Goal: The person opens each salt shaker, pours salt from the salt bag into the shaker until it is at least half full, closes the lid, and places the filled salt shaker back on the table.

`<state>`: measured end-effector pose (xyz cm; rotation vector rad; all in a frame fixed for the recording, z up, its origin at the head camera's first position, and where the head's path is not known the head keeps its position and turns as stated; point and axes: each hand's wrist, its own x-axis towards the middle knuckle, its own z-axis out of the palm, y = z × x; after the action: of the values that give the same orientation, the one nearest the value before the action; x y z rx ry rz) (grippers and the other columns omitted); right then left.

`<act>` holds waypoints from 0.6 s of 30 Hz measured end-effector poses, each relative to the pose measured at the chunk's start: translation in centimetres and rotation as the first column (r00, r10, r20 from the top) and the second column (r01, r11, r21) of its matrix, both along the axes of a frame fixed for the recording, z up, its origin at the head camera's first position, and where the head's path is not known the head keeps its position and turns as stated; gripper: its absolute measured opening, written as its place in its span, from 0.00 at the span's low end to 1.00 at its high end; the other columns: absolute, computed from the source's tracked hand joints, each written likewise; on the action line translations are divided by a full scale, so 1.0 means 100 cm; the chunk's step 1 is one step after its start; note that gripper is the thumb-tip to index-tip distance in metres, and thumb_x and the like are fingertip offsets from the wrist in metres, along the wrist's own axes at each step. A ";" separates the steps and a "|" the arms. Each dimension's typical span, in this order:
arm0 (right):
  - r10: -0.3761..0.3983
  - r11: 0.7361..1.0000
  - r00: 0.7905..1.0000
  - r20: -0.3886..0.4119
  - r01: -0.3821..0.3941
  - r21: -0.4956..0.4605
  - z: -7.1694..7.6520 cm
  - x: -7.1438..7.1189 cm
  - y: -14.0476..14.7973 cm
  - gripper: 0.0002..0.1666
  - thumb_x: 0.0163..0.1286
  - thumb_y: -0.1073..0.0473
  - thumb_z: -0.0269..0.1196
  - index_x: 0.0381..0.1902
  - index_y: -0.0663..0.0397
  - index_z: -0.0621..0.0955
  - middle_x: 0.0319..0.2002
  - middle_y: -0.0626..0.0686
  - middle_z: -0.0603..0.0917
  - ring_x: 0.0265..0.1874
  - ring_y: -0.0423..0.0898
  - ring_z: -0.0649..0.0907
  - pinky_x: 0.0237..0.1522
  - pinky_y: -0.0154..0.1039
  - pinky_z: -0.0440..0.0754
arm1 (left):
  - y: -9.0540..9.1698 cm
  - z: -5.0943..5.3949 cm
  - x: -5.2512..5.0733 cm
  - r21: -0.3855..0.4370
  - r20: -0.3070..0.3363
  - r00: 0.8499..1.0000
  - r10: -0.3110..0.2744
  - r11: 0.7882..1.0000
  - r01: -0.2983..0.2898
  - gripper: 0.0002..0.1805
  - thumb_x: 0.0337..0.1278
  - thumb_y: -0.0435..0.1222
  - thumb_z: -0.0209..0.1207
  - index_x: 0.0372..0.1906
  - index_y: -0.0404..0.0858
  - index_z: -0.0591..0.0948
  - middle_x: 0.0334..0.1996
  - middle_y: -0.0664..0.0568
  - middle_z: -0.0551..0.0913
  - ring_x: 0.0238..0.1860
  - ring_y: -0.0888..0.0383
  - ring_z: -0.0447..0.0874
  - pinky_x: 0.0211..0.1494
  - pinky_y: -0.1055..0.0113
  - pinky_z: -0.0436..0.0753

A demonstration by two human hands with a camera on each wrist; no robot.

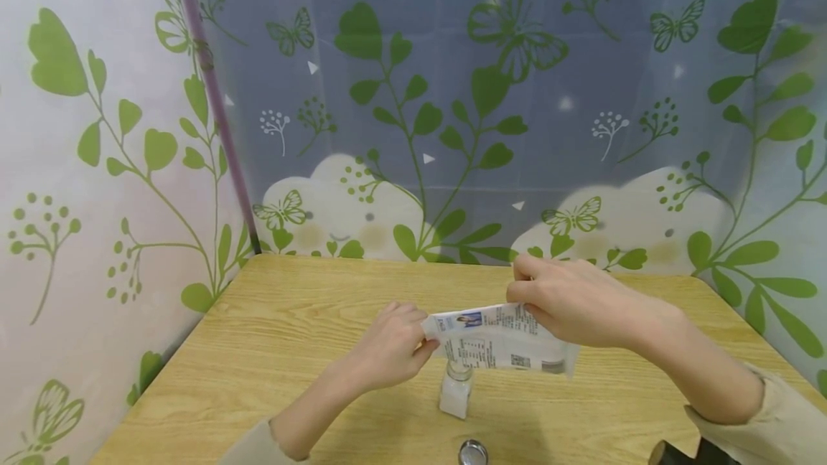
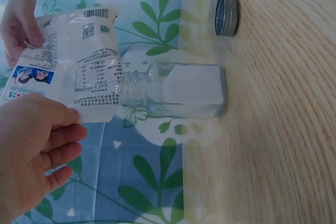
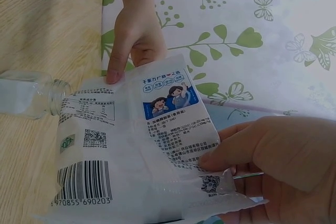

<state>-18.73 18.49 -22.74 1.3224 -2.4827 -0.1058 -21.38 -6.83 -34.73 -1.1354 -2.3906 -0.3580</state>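
A white printed salt bag (image 1: pixel 497 346) is held tilted between both hands above the table. My left hand (image 1: pixel 390 350) pinches its left end between thumb and fingers. Higher up on the right, my right hand (image 1: pixel 575 303) grips the bag's upper edge, its thumb on the printed side (image 3: pixel 181 129). Below the bag stands an uncapped square glass jar (image 1: pixel 456 395) with white contents. In the left wrist view the bag's edge overlaps the threaded mouth of the jar (image 2: pixel 189 90), so I cannot tell whether they touch.
A silver metal lid (image 1: pixel 474 453) lies on the wooden table (image 1: pixel 291 350), nearer to me than the jar. At the lower right edge is a dark cylindrical object (image 1: pixel 672 453), partly cut off. Leaf-patterned curtains (image 1: pixel 400 92) stand behind the table and at its sides.
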 end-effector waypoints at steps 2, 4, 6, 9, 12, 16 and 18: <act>-0.003 1.000 1.000 -0.002 0.003 0.002 0.000 0.000 0.000 0.12 0.58 0.70 0.59 0.31 0.47 0.81 0.27 0.42 0.66 0.20 0.35 0.65 0.17 0.27 0.60 | 0.000 0.000 0.000 -0.001 -0.003 1.000 -0.003 1.000 0.003 0.03 0.51 0.35 0.64 0.33 0.42 0.84 0.27 0.58 0.81 0.30 0.61 0.73 0.34 0.70 0.65; -0.003 1.000 1.000 -0.002 0.003 0.003 0.000 0.000 0.000 0.12 0.58 0.70 0.59 0.31 0.47 0.81 0.27 0.42 0.66 0.20 0.36 0.65 0.17 0.27 0.60 | 0.000 0.000 0.000 0.000 -0.005 1.000 -0.003 1.000 0.003 0.03 0.51 0.35 0.64 0.32 0.42 0.84 0.27 0.58 0.81 0.30 0.61 0.74 0.34 0.70 0.65; 0.000 1.000 1.000 0.002 0.000 0.004 0.000 0.000 0.000 0.12 0.58 0.71 0.60 0.31 0.46 0.81 0.27 0.42 0.66 0.20 0.36 0.65 0.17 0.28 0.59 | 0.000 0.000 0.000 0.000 -0.009 1.000 0.000 1.000 0.000 0.03 0.50 0.35 0.64 0.33 0.43 0.84 0.28 0.58 0.81 0.31 0.60 0.74 0.35 0.70 0.66; 0.006 1.000 1.000 0.011 -0.006 0.002 0.000 0.000 0.000 0.12 0.58 0.70 0.60 0.32 0.45 0.81 0.28 0.42 0.66 0.20 0.36 0.65 0.17 0.28 0.59 | 0.000 0.000 0.001 -0.003 -0.016 1.000 0.006 1.000 -0.006 0.03 0.50 0.35 0.64 0.32 0.43 0.84 0.28 0.58 0.81 0.31 0.60 0.74 0.35 0.69 0.66; 0.005 1.000 1.000 0.012 -0.005 0.002 0.001 0.000 0.000 0.13 0.58 0.71 0.60 0.32 0.45 0.81 0.28 0.42 0.66 0.20 0.36 0.65 0.17 0.28 0.59 | 0.000 0.000 0.001 -0.011 -0.019 1.000 0.011 1.000 -0.011 0.02 0.51 0.36 0.64 0.31 0.43 0.83 0.27 0.58 0.81 0.31 0.60 0.74 0.35 0.69 0.66; 0.004 1.000 1.000 0.011 -0.004 0.005 0.001 0.001 0.000 0.13 0.58 0.71 0.60 0.32 0.45 0.81 0.28 0.42 0.66 0.20 0.36 0.65 0.16 0.28 0.59 | 0.000 0.000 0.001 -0.018 -0.014 1.000 0.011 1.000 -0.012 0.01 0.51 0.36 0.63 0.29 0.43 0.83 0.28 0.58 0.81 0.32 0.60 0.75 0.35 0.69 0.67; 0.000 1.000 1.000 0.012 0.000 0.010 0.001 0.001 0.000 0.13 0.58 0.71 0.60 0.32 0.45 0.81 0.27 0.42 0.66 0.20 0.36 0.64 0.17 0.28 0.59 | 0.000 0.000 0.001 -0.015 -0.010 1.000 0.009 1.000 -0.009 0.01 0.51 0.36 0.63 0.29 0.43 0.83 0.28 0.58 0.81 0.31 0.60 0.75 0.35 0.69 0.67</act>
<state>-18.62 18.52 -22.60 1.3309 -2.4953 -0.1102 -21.24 -6.79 -34.72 -1.1302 -2.3930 -0.3318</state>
